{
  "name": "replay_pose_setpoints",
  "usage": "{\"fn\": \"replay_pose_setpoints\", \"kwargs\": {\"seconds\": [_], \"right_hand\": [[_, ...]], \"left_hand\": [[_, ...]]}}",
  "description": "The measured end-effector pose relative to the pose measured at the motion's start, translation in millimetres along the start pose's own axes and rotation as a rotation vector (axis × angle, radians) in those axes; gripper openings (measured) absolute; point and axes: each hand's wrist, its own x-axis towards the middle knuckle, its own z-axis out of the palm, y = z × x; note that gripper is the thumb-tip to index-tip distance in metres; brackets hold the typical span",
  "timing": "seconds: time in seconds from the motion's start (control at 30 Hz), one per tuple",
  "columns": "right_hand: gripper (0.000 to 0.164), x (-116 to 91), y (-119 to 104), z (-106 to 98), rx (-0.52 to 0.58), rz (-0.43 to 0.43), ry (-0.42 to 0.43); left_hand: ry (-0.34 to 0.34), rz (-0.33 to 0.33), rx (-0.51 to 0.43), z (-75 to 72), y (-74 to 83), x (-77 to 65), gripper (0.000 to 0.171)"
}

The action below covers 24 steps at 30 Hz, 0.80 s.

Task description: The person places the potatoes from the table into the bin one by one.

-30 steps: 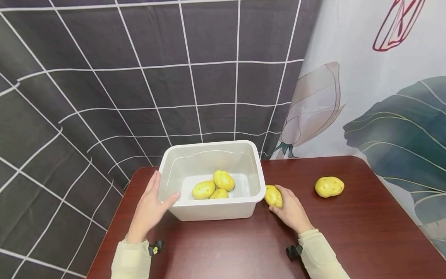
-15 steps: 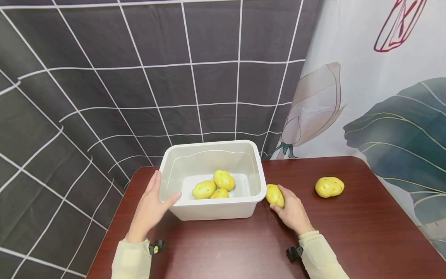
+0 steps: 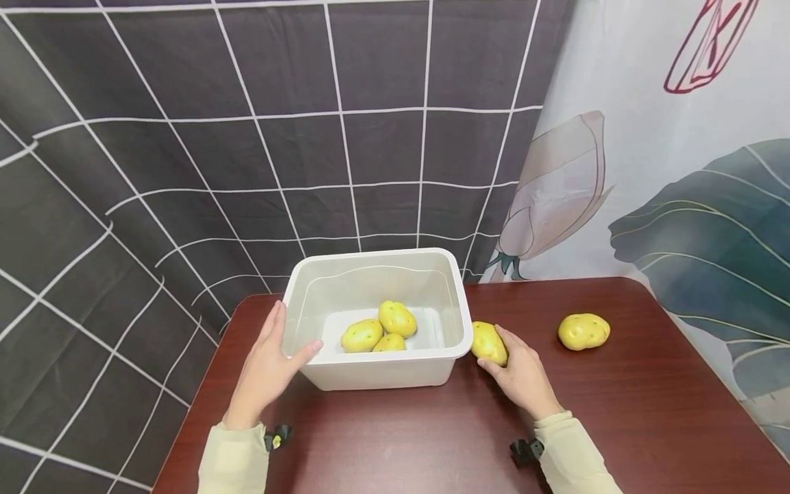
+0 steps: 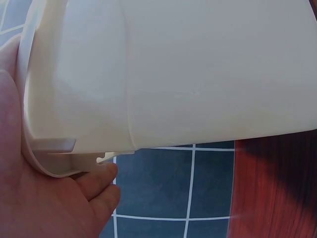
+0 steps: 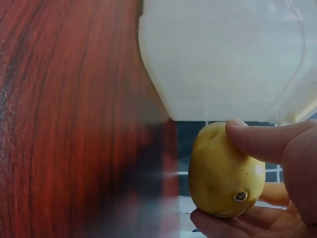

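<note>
head: the left hand [image 3: 262, 374] clasps the white bin [image 3: 376, 375], three potatoes [image 3: 361, 335] inside; just right of it, the right hand [image 3: 524, 379] grips a lone potato [image 3: 487, 343]. left wrist: fingers [image 4: 101, 198] hug the bin's edge. right wrist: whether the lone potato touches the surface [image 5: 74, 114] is hard to tell.

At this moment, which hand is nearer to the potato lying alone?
Right. The right hand is left of the lone potato; the left hand is farther left, touching the bin.

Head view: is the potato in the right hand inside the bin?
No, the right hand holds the potato outside the white bin, off its right end.
</note>
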Motion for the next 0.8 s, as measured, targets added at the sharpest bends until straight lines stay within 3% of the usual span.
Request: {"fn": "replay_pose_setpoints", "kwargs": {"seconds": [0.8], "right_hand": [[0.071,5.7,-14.8,-25.8,-0.013,-0.042,0.000]], "left_hand": [[0.027,0.027,0.007,0.3,1.9,-0.7,0.101]]}}
